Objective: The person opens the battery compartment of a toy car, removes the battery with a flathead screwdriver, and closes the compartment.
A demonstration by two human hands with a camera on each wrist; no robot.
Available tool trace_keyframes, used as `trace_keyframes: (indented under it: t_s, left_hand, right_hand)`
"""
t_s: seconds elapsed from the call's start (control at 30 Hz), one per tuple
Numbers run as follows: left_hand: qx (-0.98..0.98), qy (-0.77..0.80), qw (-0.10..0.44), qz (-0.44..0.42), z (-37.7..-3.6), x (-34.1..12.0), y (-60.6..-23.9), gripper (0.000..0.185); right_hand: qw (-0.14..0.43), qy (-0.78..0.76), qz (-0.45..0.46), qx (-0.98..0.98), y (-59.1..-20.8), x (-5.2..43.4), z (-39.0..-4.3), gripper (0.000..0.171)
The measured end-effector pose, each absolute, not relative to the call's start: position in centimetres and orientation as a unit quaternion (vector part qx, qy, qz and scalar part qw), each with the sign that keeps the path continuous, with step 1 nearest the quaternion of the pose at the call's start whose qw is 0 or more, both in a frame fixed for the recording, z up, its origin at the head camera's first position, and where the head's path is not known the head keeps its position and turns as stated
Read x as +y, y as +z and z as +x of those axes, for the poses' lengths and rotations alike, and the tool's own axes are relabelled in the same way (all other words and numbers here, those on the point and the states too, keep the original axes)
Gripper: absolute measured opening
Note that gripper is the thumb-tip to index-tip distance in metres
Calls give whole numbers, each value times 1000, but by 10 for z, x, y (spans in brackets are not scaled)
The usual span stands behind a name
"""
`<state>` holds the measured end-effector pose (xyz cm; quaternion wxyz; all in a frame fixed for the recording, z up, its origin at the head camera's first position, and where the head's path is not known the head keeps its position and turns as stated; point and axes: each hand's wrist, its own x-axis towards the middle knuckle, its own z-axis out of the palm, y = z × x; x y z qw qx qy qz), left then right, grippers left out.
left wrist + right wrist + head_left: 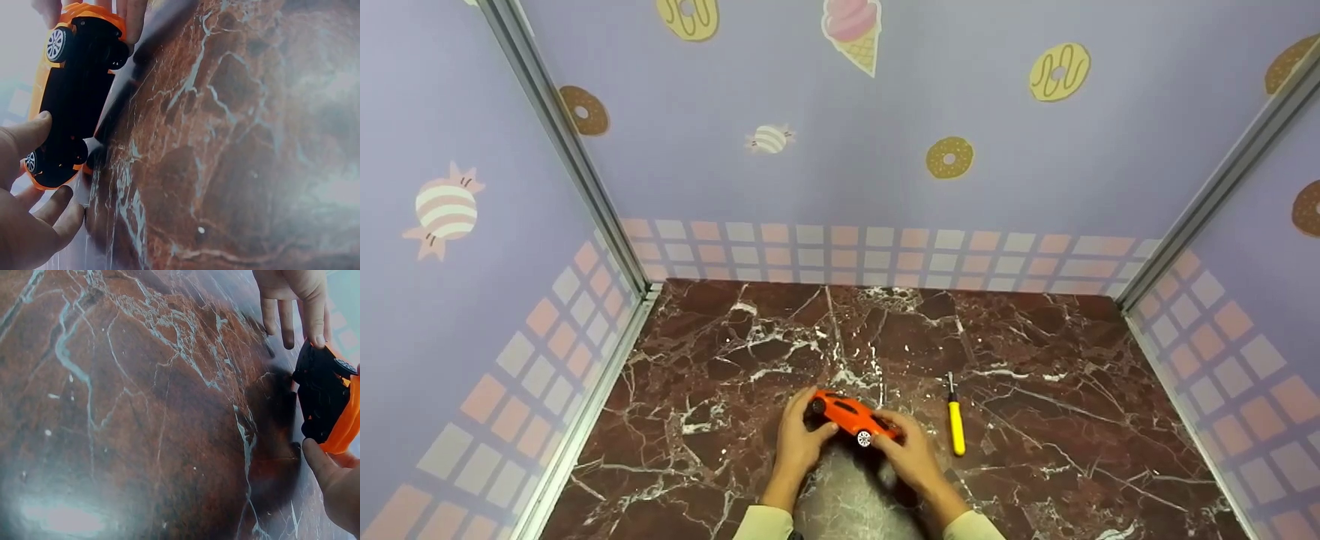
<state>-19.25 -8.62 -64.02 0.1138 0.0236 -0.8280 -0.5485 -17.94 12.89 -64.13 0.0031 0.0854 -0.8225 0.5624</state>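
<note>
An orange toy car (pixel 847 417) with black windows and silver-spoked wheels is held between both hands above the tabletop. My left hand (pixel 801 442) grips its left end, the thumb lying along the near side. At the other end my right hand (pixel 911 454) holds the car with thumb and fingers. The black underside of the toy car (pixel 79 90) shows in the left wrist view, where the left hand (pixel 28 219) has its thumb against the base. In the right wrist view, the toy car (pixel 323 394) sits between the right hand (pixel 343 495) and the left hand.
A yellow-handled screwdriver (pixel 956 427) lies on the table right of the hands, its tip pointing away. The dark red marble-patterned table (pixel 697 465) is bounded by lilac walls (pixel 877 180) at the back and both sides, with metal corner posts.
</note>
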Motion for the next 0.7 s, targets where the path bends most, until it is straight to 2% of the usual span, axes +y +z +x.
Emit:
trace_keyframes:
  t_s: [0.13,0.3,0.4,0.7]
  left_hand:
    - [-828,-547,123,20,-193,-87,-639,70]
    - [-829,-543,135,20,-194,-87,-639,66]
    - [-830,-540,137,28,-194,-86,-638,65]
    - [-828,-543,135,48,-192,-84,-636,63]
  right_hand:
    - [10,555,86,-827,-641,129,-180,46]
    - [17,543,89,-835,-643,130,-180,63]
    - [25,548,91,-831,-644,130,-180,66]
    - [22,598,87,-796,-645,130,-180,48]
